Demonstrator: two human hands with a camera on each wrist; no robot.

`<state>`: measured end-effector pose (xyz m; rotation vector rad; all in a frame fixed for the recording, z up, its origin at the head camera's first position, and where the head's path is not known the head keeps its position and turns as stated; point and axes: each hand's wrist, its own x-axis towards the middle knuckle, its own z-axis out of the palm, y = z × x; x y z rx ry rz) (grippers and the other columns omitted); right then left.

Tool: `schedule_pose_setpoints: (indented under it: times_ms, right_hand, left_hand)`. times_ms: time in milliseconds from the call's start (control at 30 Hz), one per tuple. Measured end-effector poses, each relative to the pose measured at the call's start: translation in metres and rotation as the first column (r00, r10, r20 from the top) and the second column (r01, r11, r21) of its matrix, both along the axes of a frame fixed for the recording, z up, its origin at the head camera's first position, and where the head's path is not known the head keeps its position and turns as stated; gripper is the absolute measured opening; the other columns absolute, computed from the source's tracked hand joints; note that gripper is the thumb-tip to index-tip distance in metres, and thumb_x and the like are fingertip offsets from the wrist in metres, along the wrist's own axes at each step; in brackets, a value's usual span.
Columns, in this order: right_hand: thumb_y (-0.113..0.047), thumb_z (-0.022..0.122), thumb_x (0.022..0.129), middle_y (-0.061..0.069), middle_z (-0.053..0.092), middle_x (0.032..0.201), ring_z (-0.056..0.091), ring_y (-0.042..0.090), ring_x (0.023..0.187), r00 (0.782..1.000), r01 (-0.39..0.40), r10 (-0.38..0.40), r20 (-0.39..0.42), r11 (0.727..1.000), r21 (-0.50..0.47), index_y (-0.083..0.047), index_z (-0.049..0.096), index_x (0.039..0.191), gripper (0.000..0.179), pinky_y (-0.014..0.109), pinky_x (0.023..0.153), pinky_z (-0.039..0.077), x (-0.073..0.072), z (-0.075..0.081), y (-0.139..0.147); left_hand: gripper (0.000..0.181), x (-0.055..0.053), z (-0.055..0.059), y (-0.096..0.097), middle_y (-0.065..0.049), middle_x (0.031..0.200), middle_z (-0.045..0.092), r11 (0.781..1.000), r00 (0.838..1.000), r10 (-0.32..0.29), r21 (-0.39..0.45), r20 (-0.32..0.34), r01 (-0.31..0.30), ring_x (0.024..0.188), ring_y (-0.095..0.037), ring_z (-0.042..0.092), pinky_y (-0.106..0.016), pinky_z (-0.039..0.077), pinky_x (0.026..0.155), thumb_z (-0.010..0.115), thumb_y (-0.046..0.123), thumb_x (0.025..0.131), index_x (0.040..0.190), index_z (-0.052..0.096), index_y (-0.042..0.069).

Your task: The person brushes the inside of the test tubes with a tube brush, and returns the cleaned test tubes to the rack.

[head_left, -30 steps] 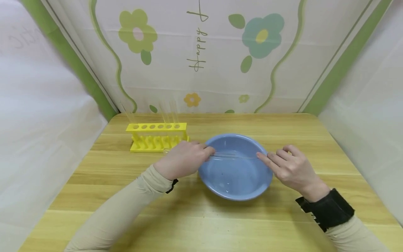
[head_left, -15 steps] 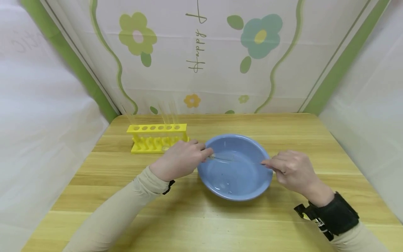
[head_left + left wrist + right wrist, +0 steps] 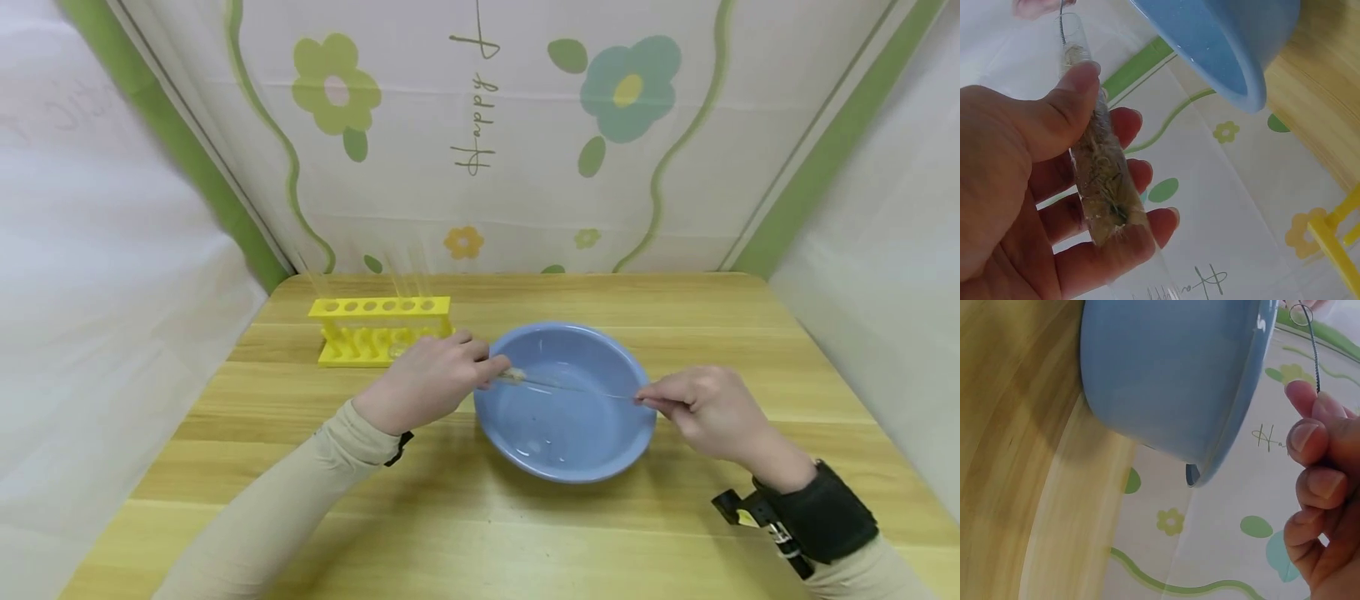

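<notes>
Tube point(image 3: 1102, 165) is probably light, slick, breakable glass, so go gentle round the barrel, where left fingers point(image 3: 1127, 125) wrap it while right fingers point(image 3: 1305, 439) pinch the wire point(image 3: 1316, 362).

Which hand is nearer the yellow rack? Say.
Left. The left hand is by the yellow rack, partly covering it in the head view; the right hand is farther off, at the right side of the blue basin.
</notes>
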<state>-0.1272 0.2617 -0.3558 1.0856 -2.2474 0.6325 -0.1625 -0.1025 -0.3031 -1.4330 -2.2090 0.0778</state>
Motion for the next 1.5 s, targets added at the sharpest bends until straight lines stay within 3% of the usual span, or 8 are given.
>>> schedule_pose_setpoints:
  times_ms: [133, 333, 700, 967, 1033, 1333, 1500]
  right_hand:
    - [0.011, 0.079, 0.064, -0.002, 0.074, 0.078, 0.068, 0.004, 0.065, 0.997, 0.018, -0.017, 0.077, 1.000, -0.004, -0.009, 0.080, 0.083, 0.028, 0.013, 0.052, 0.047, 0.004, 0.004, 0.002]
    - [0.011, 0.080, 0.070, -0.004, 0.073, 0.077, 0.043, -0.011, 0.052, 0.979, 0.048, -0.047, 0.196, 0.999, 0.003, -0.010, 0.079, 0.085, 0.025, 0.011, 0.046, 0.036, 0.007, 0.007, 0.005]
    - [0.013, 0.072, 0.081, -0.022, 0.056, 0.065, 0.038, -0.005, 0.046, 0.922, 0.028, -0.014, 0.387, 0.999, -0.031, -0.012, 0.078, 0.088, 0.027, 0.013, 0.041, 0.033, 0.008, 0.005, 0.015]
    - [0.013, 0.065, 0.087, -0.016, 0.050, 0.058, 0.039, -0.001, 0.045, 0.837, -0.019, 0.063, 0.544, 0.996, -0.087, -0.012, 0.078, 0.091, 0.028, 0.017, 0.040, 0.035, 0.009, 0.007, 0.023]
    - [0.013, 0.065, 0.087, -0.015, 0.050, 0.057, 0.040, 0.000, 0.045, 0.826, -0.019, 0.066, 0.559, 0.996, -0.089, -0.014, 0.077, 0.090, 0.029, 0.018, 0.040, 0.036, 0.009, 0.007, 0.025]
    - [0.016, 0.063, 0.087, -0.014, 0.050, 0.057, 0.042, 0.002, 0.046, 0.828, -0.019, 0.067, 0.556, 0.996, -0.092, -0.014, 0.076, 0.089, 0.032, 0.018, 0.040, 0.036, 0.008, 0.000, 0.033]
    - [0.016, 0.062, 0.087, -0.012, 0.050, 0.057, 0.044, 0.004, 0.047, 0.822, -0.018, 0.067, 0.566, 0.996, -0.092, -0.015, 0.076, 0.089, 0.033, 0.019, 0.041, 0.037, 0.010, -0.001, 0.036]
  left_hand:
    - [0.030, -0.001, -0.001, -0.002, -0.003, 0.086, 0.066, 1.000, 1.000, -0.006, 0.015, -0.001, 0.006, 0.075, -0.020, 0.063, -0.025, 0.049, 0.046, 0.084, 0.014, 0.080, 0.107, 0.071, 0.015]
    - [0.035, -0.001, -0.001, -0.004, -0.003, 0.090, 0.068, 1.000, 1.000, -0.005, 0.019, -0.011, 0.005, 0.080, -0.021, 0.064, -0.026, 0.051, 0.047, 0.085, 0.015, 0.080, 0.113, 0.071, 0.015]
    - [0.032, -0.001, -0.004, -0.006, -0.002, 0.087, 0.066, 1.000, 1.000, 0.002, 0.028, -0.024, -0.001, 0.077, -0.019, 0.061, -0.022, 0.045, 0.044, 0.081, 0.012, 0.083, 0.113, 0.072, 0.019]
    - [0.032, 0.001, -0.001, -0.007, -0.002, 0.085, 0.063, 0.999, 0.999, 0.000, 0.052, -0.042, 0.002, 0.077, -0.020, 0.061, -0.021, 0.040, 0.041, 0.075, 0.003, 0.088, 0.113, 0.072, 0.022]
    - [0.033, 0.001, -0.001, -0.008, -0.002, 0.084, 0.063, 0.998, 0.999, -0.001, 0.058, -0.042, 0.004, 0.076, -0.020, 0.060, -0.021, 0.040, 0.041, 0.074, 0.001, 0.087, 0.113, 0.071, 0.022]
    - [0.041, 0.000, -0.004, -0.009, -0.003, 0.085, 0.063, 0.998, 0.999, 0.006, 0.071, -0.038, -0.003, 0.074, -0.020, 0.058, -0.021, 0.039, 0.041, 0.072, -0.007, 0.085, 0.113, 0.071, 0.022]
    - [0.041, 0.000, -0.004, -0.011, -0.002, 0.088, 0.065, 0.997, 0.999, 0.014, 0.075, -0.036, -0.012, 0.076, -0.019, 0.058, -0.021, 0.039, 0.040, 0.076, -0.003, 0.083, 0.115, 0.073, 0.023]
